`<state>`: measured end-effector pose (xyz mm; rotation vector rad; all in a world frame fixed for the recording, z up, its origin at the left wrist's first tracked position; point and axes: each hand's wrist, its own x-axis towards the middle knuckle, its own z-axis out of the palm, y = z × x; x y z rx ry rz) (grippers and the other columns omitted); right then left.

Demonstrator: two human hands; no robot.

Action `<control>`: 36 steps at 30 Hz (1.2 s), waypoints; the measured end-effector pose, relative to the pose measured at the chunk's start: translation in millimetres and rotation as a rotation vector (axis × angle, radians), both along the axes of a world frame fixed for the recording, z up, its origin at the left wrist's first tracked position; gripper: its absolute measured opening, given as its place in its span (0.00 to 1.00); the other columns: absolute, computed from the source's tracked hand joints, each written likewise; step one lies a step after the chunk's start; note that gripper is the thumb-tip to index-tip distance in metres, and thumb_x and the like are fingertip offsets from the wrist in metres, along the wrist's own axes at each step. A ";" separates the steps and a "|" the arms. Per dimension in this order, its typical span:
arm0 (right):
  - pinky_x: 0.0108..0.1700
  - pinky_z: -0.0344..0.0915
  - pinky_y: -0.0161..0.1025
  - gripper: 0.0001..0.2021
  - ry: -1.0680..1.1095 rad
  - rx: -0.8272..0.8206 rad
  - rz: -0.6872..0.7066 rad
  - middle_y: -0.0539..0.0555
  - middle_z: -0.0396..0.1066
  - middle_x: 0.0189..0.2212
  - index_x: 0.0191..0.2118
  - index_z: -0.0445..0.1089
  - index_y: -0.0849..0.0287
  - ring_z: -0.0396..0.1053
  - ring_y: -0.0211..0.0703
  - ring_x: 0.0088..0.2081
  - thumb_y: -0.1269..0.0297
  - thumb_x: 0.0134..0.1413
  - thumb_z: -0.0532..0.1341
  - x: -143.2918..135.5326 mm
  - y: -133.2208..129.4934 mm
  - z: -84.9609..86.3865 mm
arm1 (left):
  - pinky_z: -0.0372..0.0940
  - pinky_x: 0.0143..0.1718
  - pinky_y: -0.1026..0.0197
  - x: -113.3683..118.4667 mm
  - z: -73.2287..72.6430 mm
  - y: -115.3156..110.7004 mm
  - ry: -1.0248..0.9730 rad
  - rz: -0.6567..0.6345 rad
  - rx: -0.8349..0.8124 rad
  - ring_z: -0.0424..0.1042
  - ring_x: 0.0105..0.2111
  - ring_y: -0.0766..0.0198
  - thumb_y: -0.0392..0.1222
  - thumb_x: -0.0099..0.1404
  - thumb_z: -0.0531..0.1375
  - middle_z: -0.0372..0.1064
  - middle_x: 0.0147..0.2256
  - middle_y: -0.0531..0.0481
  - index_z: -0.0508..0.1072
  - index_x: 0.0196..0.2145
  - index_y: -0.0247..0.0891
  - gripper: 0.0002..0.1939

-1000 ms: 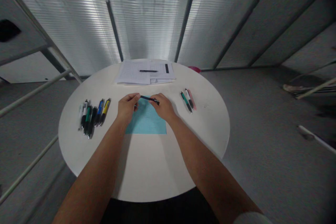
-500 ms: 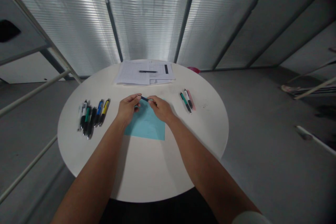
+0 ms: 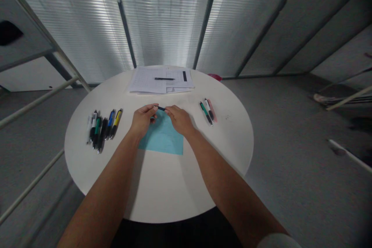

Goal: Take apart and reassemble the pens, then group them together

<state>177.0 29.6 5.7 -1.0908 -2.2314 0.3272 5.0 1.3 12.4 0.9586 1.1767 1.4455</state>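
Observation:
Between my two hands is a dark pen, held roughly level above the far edge of a light blue sheet of paper. My left hand pinches one end of it, thumb against fingers. At the other end, my right hand grips with its thumb and fingertips. The fingers hide both ends of the pen. To the left lies a group of several pens with white, green, black, blue and yellow barrels. On the right, a green pen and a white-and-black pen lie side by side.
A stack of printed papers with a black pen on top lies at the far side of the round white table. Something pink is beside the right-hand pens. Pale metal rails stand at the left.
The pen in my hands has tilted slightly closer to level. Both hands otherwise keep nearly the same place and grip; the view has shifted very slightly.

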 end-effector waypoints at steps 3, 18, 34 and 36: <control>0.44 0.63 0.37 0.18 0.015 -0.035 0.013 0.54 0.73 0.44 0.49 0.68 0.54 0.70 0.41 0.43 0.58 0.69 0.43 -0.6 -3.3 0.9 | 0.55 0.20 0.67 0.8 1.2 -0.1 0.001 -0.008 -0.004 0.61 0.21 0.71 0.45 0.51 0.69 0.63 0.21 0.51 0.78 0.40 0.32 0.20; 0.45 0.62 0.36 0.14 0.033 -0.043 0.010 0.53 0.73 0.43 0.47 0.68 0.54 0.70 0.41 0.44 0.56 0.67 0.48 -1.9 -2.9 2.4 | 0.55 0.20 0.67 -0.3 -5.2 3.3 0.038 0.000 0.011 0.61 0.20 0.71 0.47 0.51 0.69 0.63 0.21 0.51 0.78 0.37 0.32 0.18; 0.46 0.62 0.37 0.15 0.016 -0.029 0.016 0.54 0.74 0.42 0.46 0.70 0.55 0.70 0.42 0.43 0.58 0.68 0.48 -2.0 -5.6 6.0 | 0.54 0.20 0.67 -0.1 -1.0 0.6 0.008 -0.032 0.012 0.61 0.20 0.71 0.45 0.50 0.69 0.64 0.21 0.52 0.78 0.35 0.33 0.17; 0.44 0.62 0.37 0.16 0.022 -0.057 0.026 0.54 0.74 0.42 0.47 0.69 0.55 0.71 0.41 0.43 0.59 0.68 0.46 -2.5 -7.2 6.2 | 0.55 0.21 0.67 -0.4 0.2 -0.6 -0.007 -0.058 0.019 0.61 0.21 0.71 0.44 0.50 0.69 0.65 0.22 0.52 0.78 0.37 0.33 0.18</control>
